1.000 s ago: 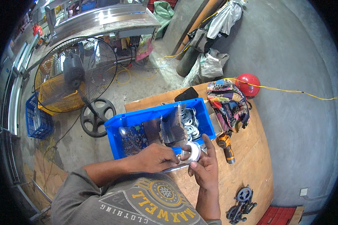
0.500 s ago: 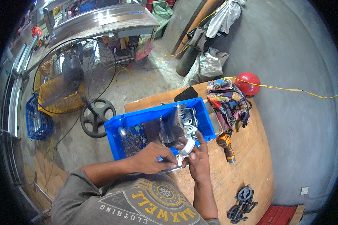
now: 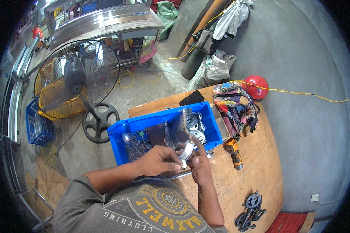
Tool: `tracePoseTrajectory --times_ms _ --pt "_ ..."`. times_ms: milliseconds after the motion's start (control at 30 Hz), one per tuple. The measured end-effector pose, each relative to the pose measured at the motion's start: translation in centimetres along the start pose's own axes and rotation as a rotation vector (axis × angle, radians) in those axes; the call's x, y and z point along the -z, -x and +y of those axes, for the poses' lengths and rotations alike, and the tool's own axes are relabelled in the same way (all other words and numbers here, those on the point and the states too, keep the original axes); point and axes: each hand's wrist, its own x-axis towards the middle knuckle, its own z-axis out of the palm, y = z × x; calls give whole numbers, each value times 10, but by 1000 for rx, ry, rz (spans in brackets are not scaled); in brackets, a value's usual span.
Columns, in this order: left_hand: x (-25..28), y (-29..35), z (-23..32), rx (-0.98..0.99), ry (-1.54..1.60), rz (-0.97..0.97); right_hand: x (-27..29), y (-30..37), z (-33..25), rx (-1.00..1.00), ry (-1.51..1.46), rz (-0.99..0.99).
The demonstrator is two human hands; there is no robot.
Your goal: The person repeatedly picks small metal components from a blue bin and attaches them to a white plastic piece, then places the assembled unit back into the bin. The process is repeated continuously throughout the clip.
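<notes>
Over the near edge of the blue bin, both hands meet on a whitish metal ring with a short tab. My left hand pinches the tab end between thumb and fingers; a small fastener-like bit may be there, too small to make out. My right hand holds the round part with curled fingers, the index finger raised beside it. In the bin's right compartment lie several similar metal rings. Loose small screws and hardware fill the left compartment, beyond a brown cardboard divider.
On the wooden table lie an orange-and-black cordless driver, a colourful patterned bag, a black phone-like slab and a black geared mechanism. A red round object sits behind the bag. A large fan stands at left.
The metal ring has tilted and shifted slightly left and down in my fingers. My right hand has moved a little left, its fingers closer around the ring.
</notes>
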Motion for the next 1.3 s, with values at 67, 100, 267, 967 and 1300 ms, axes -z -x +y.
tracePoseTrajectory --times_ms 67,100,267,967,1300 --pt "2 -2 0 -12 123 27 -2 4 9 -35 98 -23" --pt "4 -3 0 -47 80 91 -4 7 12 -78 174 -25" --pt "17 -7 6 -168 -127 360 -28 31 14 -186 331 -57" --pt "8 -2 2 -325 -875 -3 -15 35 -57 124 -221 40" --pt "-1 5 7 -384 -676 -78 -13 -3 -28 -16 -170 104"
